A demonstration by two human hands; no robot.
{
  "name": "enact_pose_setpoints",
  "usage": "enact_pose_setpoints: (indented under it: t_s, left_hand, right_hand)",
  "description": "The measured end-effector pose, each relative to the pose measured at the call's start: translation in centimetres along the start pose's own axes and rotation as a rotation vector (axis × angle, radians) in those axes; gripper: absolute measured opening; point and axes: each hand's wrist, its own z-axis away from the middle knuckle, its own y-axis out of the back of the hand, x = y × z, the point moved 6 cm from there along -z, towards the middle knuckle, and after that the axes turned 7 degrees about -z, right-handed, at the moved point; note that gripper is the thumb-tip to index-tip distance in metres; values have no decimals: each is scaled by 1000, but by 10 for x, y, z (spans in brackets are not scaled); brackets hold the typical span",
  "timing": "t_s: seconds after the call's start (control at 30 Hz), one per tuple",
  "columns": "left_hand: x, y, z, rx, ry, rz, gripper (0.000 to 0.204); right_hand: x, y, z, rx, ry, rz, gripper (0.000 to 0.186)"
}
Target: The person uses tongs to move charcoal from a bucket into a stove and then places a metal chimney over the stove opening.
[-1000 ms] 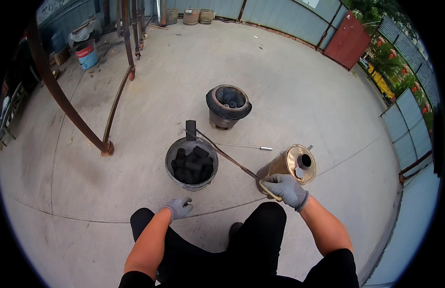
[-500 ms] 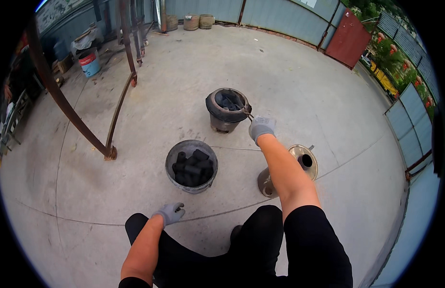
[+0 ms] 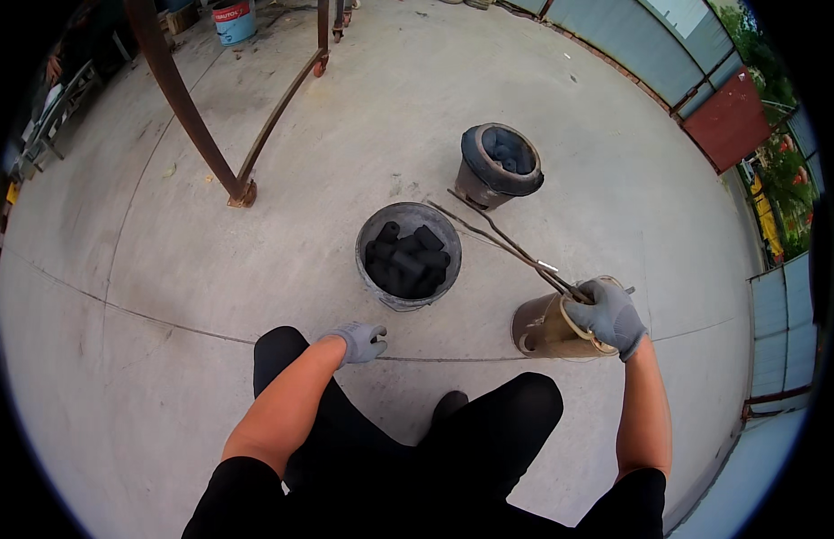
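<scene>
Reference: the grey bucket (image 3: 399, 298), upright on the concrete floor (image 3: 282, 260).

Nearest the wearer, on the near side of the bucket: two black-clad knees, one (image 3: 280, 349) to its left, the other (image 3: 534, 395) to its right. Left hand (image 3: 359, 343), grey-gloved, just nearer than the bucket and slightly left of its middle; fingers loosely curled, thumb apart from them, nothing seen in the grasp. Right hand (image 3: 607, 316), also gloved, well to the right of the bucket — fingers closed around the handle end of long dark tongs (image 3: 507, 244). The tongs slant toward the bucket's far right side; their tips stand apart, near its rim. Brownish metal canister (image 3: 538, 328) right of the bucket, partly hidden by the right hand.

In the bucket: a heap of black charcoal pieces (image 3: 408, 268). Right of the bucket, a silvery rod handle (image 3: 547, 266) shows beside the tongs (rest of the rod hard to trace). Beyond the bucket and to its right: round stove (image 3: 475, 184), upright, holding dark lumps (image 3: 509, 151).

Farther off — rusty metal frame (image 3: 188, 117) left of the bucket, red panel (image 3: 730, 121) far to its right.
</scene>
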Motion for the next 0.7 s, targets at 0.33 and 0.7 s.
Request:
enact_pose_setpoints:
  t_s: [0.33,0.7]
  left_hand:
    - [-2,3,-18,-26,-14,-73,60]
    - [3,6,-8,17,-7,7,59]
  right_hand:
    - [-86,2,15,-148,190,686,37]
    - [-188,-19,-2,-422,318,999,20]
